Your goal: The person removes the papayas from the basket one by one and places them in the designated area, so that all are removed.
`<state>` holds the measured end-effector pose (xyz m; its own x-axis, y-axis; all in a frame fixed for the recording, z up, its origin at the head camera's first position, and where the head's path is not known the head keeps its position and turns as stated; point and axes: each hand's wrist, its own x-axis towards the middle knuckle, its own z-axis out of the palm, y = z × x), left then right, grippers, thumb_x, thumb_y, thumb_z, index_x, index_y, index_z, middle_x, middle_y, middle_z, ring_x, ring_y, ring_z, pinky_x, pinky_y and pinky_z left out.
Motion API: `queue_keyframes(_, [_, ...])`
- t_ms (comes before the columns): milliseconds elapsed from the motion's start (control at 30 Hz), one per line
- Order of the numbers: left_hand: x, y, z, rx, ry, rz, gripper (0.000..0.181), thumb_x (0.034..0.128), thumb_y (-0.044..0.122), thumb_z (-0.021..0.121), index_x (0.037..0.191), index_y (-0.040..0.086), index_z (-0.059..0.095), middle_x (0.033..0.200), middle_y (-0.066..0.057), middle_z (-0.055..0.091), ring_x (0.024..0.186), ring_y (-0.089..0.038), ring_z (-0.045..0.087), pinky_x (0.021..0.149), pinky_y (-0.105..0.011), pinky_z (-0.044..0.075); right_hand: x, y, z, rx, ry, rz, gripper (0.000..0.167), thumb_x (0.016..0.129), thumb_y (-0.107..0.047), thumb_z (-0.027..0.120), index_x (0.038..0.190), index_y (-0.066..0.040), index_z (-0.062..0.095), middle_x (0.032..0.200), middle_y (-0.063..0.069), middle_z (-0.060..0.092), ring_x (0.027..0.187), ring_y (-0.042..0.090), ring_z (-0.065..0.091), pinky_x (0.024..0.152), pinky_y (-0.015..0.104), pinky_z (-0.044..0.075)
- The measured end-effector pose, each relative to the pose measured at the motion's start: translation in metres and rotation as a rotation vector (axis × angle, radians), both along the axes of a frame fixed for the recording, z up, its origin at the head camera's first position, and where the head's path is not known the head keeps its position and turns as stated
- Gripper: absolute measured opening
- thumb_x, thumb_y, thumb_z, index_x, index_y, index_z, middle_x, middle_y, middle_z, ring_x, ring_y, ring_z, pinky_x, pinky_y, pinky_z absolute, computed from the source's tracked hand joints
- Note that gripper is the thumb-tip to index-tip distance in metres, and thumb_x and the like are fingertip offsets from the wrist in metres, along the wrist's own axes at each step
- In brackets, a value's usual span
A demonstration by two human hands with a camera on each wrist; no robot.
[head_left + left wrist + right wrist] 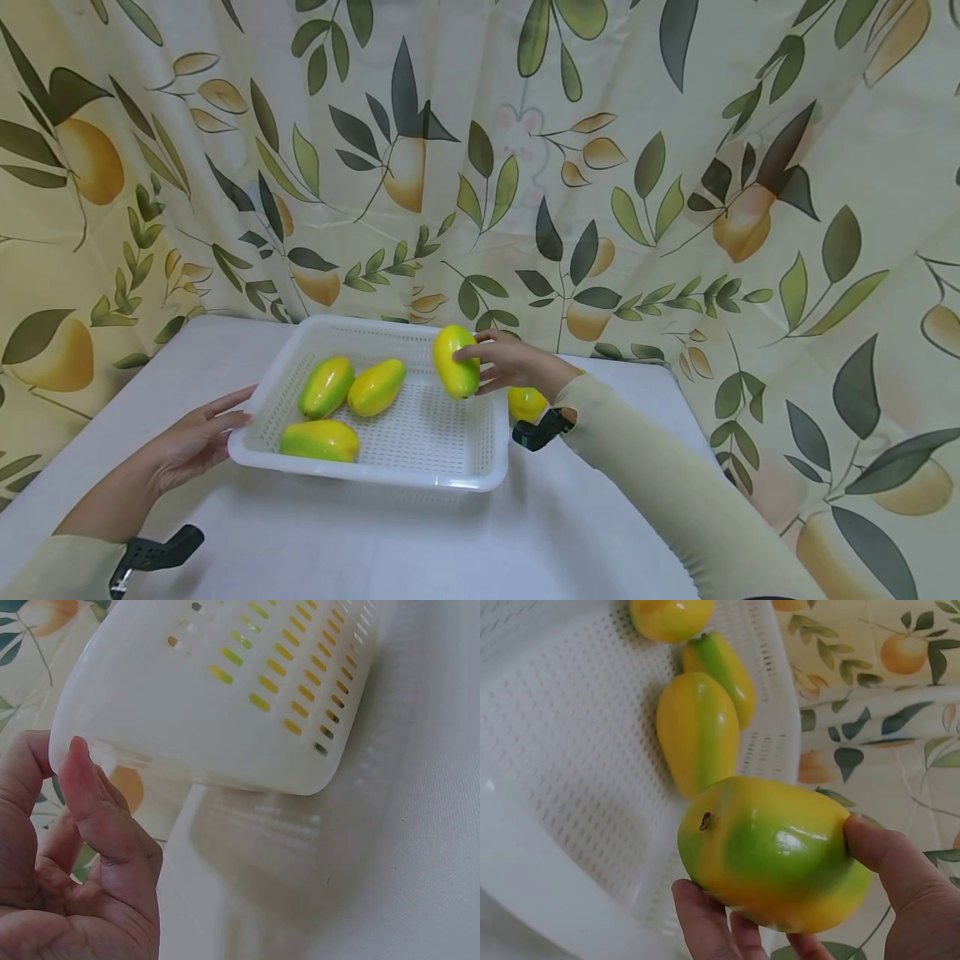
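Note:
A white perforated plastic basket (435, 454) has three yellow-green mangoes lying toward its left side: one at the back left (326, 387), one beside it (377, 387), and one at the front (320, 440). My left hand (197, 437) pinches the basket's left rim between thumb and fingers. Over the basket's right end, my right hand (517, 364) grips another mango (772, 855), its thumb on one side and fingers on the other. That mango is held above the basket floor. Beyond the right rim, a further mango (527, 403) is partly hidden behind the right wrist.
The basket is over a table with a white cloth (360, 542). Behind the table hangs a curtain (480, 167) printed with fruit and leaves. Black wrist devices (543, 428) are worn on both forearms.

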<state>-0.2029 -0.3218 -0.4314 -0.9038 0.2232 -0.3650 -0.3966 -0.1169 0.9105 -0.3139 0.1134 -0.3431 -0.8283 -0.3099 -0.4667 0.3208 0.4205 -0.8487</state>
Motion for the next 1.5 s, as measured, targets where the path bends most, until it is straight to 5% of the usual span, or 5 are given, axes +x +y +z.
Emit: queue_keyframes(1500, [0.0,-0.002,0.002,0.006,-0.02,-0.016,0.039,0.0978,0.016,0.06,0.107,0.054,0.065,0.107,0.007,0.068,0.098,-0.023,0.072,0.086,-0.034,0.059,-0.003,0.058,0.011,-0.078,-0.091,0.017,0.063,0.099,-0.027,0.056,0.151,-0.007,0.024,0.145,0.024,0.039,0.119,0.04,0.058,0.09,0.043,0.058])
